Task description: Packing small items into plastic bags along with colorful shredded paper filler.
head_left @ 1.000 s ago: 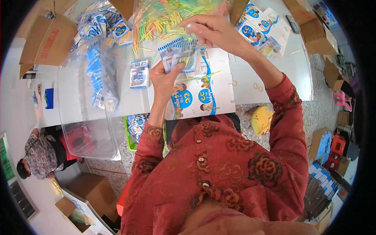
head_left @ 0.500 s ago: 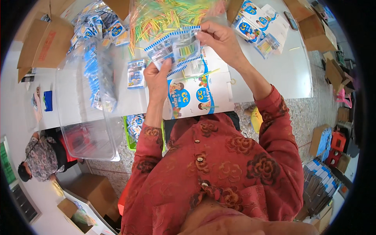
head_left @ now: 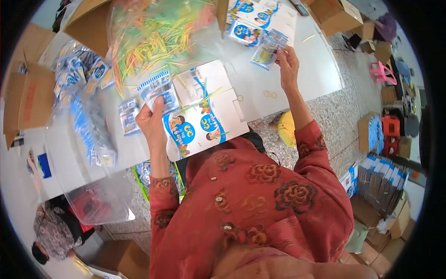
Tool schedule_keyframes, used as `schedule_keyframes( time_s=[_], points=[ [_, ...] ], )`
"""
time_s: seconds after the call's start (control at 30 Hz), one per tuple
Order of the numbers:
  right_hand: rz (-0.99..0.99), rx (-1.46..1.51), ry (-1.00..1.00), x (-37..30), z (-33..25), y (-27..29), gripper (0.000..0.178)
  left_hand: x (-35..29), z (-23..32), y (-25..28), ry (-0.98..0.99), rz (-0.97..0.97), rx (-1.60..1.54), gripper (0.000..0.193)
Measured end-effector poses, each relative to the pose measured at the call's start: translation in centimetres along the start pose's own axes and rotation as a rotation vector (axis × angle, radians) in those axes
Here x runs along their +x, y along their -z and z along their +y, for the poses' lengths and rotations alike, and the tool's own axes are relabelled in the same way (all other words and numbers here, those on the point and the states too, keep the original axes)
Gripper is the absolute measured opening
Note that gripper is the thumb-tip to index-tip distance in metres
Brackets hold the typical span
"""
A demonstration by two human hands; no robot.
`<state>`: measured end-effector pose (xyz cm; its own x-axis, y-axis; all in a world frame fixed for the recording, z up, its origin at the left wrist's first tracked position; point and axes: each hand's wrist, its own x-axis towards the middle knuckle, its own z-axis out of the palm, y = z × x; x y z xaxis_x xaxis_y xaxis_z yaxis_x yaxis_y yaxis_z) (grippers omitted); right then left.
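"What did the head view show by way of containers?"

"A big clear bag lay on the far part of the table, holding a heap of thin sticks, mostly yellow and green. At the left, a clear plastic tub had a long row of blue-edged packets in it."

"Anything lower?"

"A green crate sat below the table's near edge with small packets inside. A cardboard box stood at the far left, near a packet pile."

"And the hands?"

"The left hand pinched a striped packet, thumb on top, beside the left part of a printed card. A flat packet lay just left of it. The right hand, well apart, had thumb and fingertips pressed together on a clear packet, near some printed sheets. I couldn't tell whether that packet touched the table."

"How did the edges run?"

"The near edge rose slantwise toward the right, and the tub stuck out past it. The card reached that edge too."

"Where was there room?"

"Right of the card, a broad white stretch ran to the table's right end, with rubber bands on it."
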<state>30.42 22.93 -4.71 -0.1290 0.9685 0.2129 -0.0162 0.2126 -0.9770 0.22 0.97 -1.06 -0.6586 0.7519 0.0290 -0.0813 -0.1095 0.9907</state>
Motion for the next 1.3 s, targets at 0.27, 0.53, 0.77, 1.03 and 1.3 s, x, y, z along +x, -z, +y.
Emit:
schedule_keyframes(
  time_s=[0.27, 0.53, 0.77, 1.03, 1.3],
  points=[
    [0.182, -0.093, 0.027, 3.3, 4.7, 3.5, 0.011, -0.7, 0.3, -1.0, -0.071, -0.005, -0.052, 0.015],
    [0.356, -0.754, 0.348, 2.4, -0.8, -0.5, 0.034, -1.4, 1.2, -1.5, -0.052, -0.045, -0.095, 0.017],
    [-0.707, -0.151, 0.182, -3.2, -8.7, -11.6, 0.024, -2.2, 1.1, -2.3, -0.015, -0.072, -0.092, 0.014],
    [-1.022, -0.347, 0.266, -4.3, -12.2, -17.3, 0.018, -3.1, 2.4, -0.8, -0.045, -0.074, 0.014, 0.013],
    [-0.996, -0.370, 0.656, -5.2, -12.6, -18.8, 0.016, -3.5, 4.3, 0.9, 0.009, -0.156, 0.099, 0.017]
  ],
)
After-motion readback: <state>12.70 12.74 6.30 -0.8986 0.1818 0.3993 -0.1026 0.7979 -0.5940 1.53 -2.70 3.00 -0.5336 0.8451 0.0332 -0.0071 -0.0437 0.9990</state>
